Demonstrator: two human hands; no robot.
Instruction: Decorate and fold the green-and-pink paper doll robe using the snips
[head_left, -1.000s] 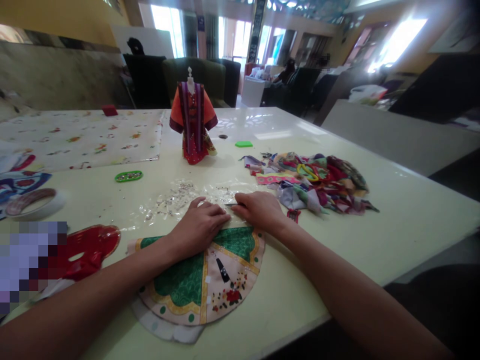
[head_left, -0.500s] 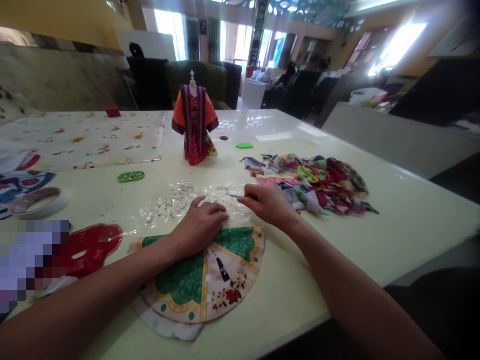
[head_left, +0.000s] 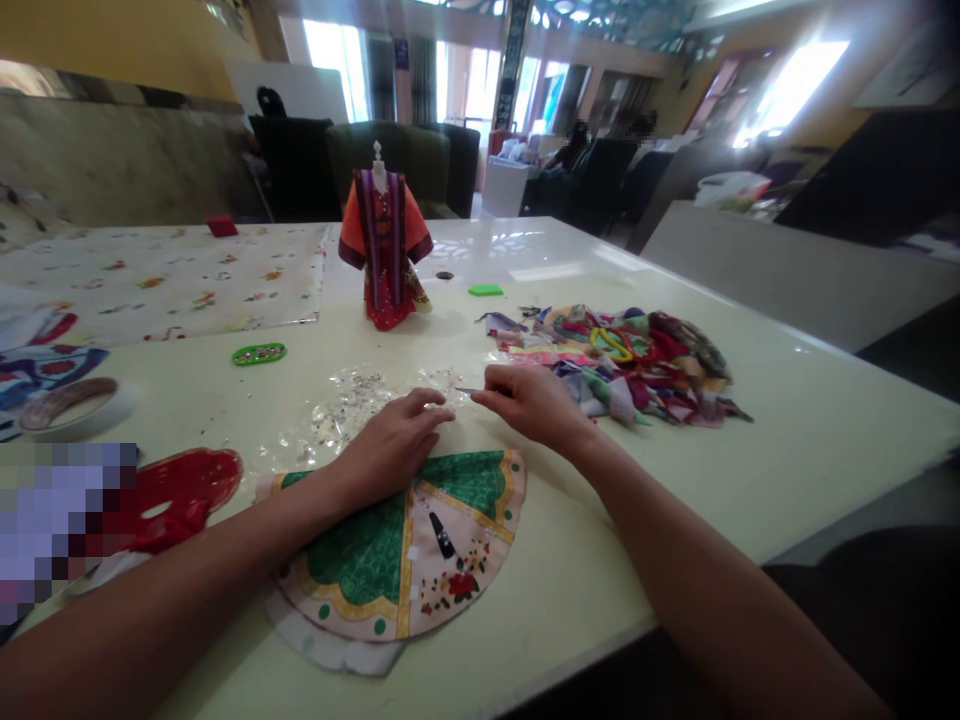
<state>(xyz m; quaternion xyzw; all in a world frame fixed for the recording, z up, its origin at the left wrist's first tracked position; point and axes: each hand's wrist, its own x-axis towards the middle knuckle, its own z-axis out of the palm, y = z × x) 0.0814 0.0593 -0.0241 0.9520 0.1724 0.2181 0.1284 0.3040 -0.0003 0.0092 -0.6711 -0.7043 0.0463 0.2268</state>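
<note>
Fabric panel (head_left: 405, 560) before plastic sheet (head_left: 352, 410), scraps (head_left: 615, 365) to its right, miniature robe (head_left: 384, 260) behind, all on table (head_left: 787, 450)

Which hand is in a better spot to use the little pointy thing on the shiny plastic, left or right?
Probably the right hand. It pinches the small metal tool, which points over the clear plastic sheet. The left hand rests on the sheet and seems to hold nothing.

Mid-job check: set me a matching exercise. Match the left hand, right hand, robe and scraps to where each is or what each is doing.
Things:
1. left hand
2. right hand
3. robe
4. scraps

Places or states:
A. heaped right of the hands
B. upright on a stand
C. holding a slim metal tool
D. resting on clear plastic

Pairs: 1-D, 2-C, 3-B, 4-A
</note>
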